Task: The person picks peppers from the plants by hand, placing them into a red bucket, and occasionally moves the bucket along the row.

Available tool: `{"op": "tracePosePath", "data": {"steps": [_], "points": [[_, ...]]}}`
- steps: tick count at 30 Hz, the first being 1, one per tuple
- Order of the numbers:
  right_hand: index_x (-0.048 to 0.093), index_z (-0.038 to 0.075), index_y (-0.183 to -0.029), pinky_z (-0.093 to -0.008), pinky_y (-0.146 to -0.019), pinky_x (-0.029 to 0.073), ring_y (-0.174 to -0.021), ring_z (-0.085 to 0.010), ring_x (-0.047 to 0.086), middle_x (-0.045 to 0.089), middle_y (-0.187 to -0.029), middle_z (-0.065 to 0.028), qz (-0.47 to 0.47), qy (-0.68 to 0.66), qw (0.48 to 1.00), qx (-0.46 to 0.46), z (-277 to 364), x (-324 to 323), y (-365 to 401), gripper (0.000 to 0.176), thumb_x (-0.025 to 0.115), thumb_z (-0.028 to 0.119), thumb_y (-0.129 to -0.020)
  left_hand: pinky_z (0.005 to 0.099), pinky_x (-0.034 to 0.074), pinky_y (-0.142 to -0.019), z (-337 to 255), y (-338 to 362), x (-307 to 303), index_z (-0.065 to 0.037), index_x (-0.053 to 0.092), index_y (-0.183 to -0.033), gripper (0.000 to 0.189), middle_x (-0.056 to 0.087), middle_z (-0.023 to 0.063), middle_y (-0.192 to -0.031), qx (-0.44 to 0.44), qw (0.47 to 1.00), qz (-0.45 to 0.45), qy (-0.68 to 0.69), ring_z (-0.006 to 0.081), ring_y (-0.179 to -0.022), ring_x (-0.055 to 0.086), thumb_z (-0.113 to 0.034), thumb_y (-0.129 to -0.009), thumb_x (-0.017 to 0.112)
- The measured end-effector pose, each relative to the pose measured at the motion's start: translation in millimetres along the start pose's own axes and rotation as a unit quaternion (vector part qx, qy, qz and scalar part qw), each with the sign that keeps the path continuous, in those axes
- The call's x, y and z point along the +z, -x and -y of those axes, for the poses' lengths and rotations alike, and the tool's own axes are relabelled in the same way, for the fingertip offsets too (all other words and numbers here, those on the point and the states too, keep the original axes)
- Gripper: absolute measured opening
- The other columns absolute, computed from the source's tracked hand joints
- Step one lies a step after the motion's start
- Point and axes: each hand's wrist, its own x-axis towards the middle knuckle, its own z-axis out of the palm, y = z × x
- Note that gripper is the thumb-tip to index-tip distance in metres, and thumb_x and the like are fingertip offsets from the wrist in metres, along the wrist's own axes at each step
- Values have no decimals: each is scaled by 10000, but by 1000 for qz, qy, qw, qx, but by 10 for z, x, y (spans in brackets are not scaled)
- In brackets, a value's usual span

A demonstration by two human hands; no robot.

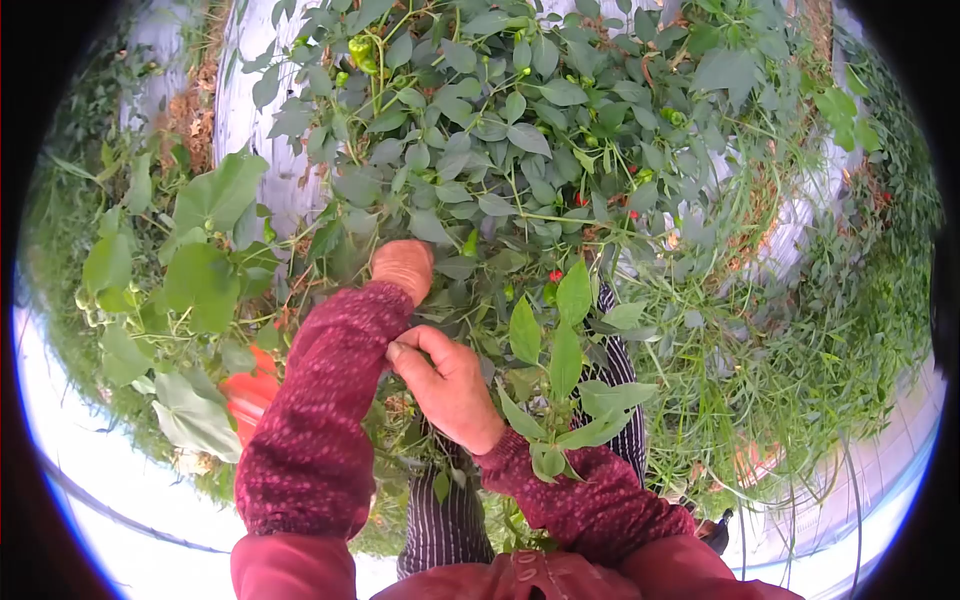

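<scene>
My left hand [403, 266] reaches into the leaves of a pepper plant [455, 170]. Its back and wrist show, but foliage hides the fingers. Nearer my body, my right hand [447, 388] is closed, thumb and forefinger brought together at the edge of my left sleeve [335, 370]. Whatever lies between those fingertips, if anything, is too small to make out. A small green pepper [470, 243] hangs just right of my left hand. Small red peppers [555, 275] show farther right, and a larger green pepper [362, 52] hangs at the upper left.
Broad-leaved plants [205, 285] grow on the left, partly over a red-orange object [250, 392]. A light-green leafy shoot [565, 360] rises beside my right forearm. Pale ground sheeting [245, 90] runs between rows. Tall grass [740, 400] fills the right side.
</scene>
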Motion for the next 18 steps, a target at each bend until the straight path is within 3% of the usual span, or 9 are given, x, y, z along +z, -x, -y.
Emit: {"op": "tracePosePath", "data": {"steps": [2,6,7,8,9,11,12,14,18], "points": [[597,0,-902,-211,-596,405,-658,-49,487,575,-729,19,2,-36,999,22,24,-1,-5,123,565,118,-886,418,514,-745,-36,265,-237,12,647,-908,198,643,219,-868,53,988,-80,119,349,-870,634,-86,-751,574],[592,48,-897,-198,-523,384,-585,-40,469,564,-715,19,-58,-178,979,86,97,-62,-57,112,543,149,-896,372,507,-760,-12,656,-355,28,597,-1026,261,654,197,-882,40,955,-177,234,297,-836,646,-60,-783,565],[588,67,-912,-182,-513,380,-575,-31,468,560,-724,24,-78,-211,969,103,113,-110,-80,93,544,147,-893,347,501,-762,55,751,-349,27,569,-1077,282,648,158,-896,59,887,-136,438,254,-825,633,-40,-803,560],[572,79,-956,-188,-506,381,-563,-36,464,553,-729,22,-98,-232,962,109,95,-148,-110,105,543,157,-892,321,495,-764,117,841,-343,26,540,-1128,308,643,120,-910,76,775,-88,621,210,-814,619,-20,-824,555],[550,78,-992,-186,-508,375,-578,-28,449,551,-755,22,-104,-259,954,107,47,-176,-131,128,537,173,-906,321,495,-764,156,925,-336,26,540,-1128,308,643,120,-910,76,777,-89,619,210,-814,619,-20,-824,555],[540,82,-1083,-185,-527,373,-620,-26,458,562,-786,26,-155,-262,945,122,-4,-169,-167,217,562,199,-901,288,484,-759,209,1060,-317,12,536,-1163,317,615,58,-932,119,622,-54,772,149,-822,572,30,-847,539],[540,82,-1083,-185,-527,373,-620,-26,458,562,-786,26,-156,-264,944,121,-7,-178,-179,217,562,199,-901,293,490,-778,247,1103,-308,7,526,-1175,328,625,66,-961,138,615,-46,775,152,-855,584,31,-850,558],[513,88,-1177,-186,-540,367,-652,-23,456,582,-832,28,-54,-279,952,115,6,-207,-183,332,597,234,-891,294,492,-790,229,1161,-277,6,526,-1177,333,624,69,-978,131,631,-55,763,151,-879,585,19,-848,576],[548,98,-1177,-188,-548,364,-608,-35,421,534,-780,56,-87,-271,955,87,79,-183,-175,336,618,244,-883,296,501,-808,236,1194,-319,3,524,-1182,350,619,69,-1022,145,674,-36,723,151,-953,584,-3,-843,614]]}}
